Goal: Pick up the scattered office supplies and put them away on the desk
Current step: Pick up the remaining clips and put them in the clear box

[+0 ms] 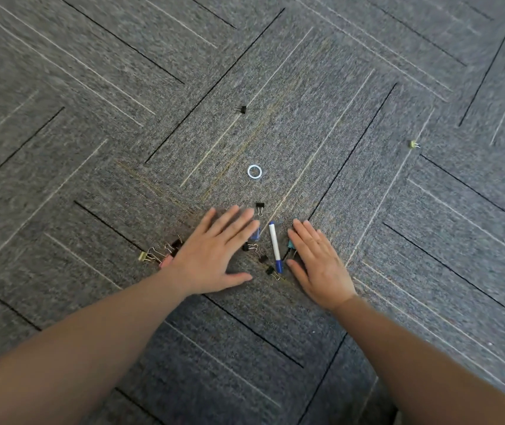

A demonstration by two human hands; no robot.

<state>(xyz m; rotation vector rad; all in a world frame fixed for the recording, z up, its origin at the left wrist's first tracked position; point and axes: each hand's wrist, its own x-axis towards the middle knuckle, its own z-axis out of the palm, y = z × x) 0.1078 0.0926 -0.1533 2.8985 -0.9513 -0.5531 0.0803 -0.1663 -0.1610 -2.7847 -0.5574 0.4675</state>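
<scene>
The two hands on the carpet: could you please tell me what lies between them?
In the head view, a white marker with blue caps and small black binder clips lie between the left hand and right hand.

Open carpet all round; binder clips, perhaps touching, crowd beside the marker.

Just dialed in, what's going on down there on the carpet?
A person has both hands flat and open on the carpet, left hand and right hand, flanking a white marker and several binder clips. Nothing is picked up. A white ring, a black clip and a green clip lie farther out.
</scene>
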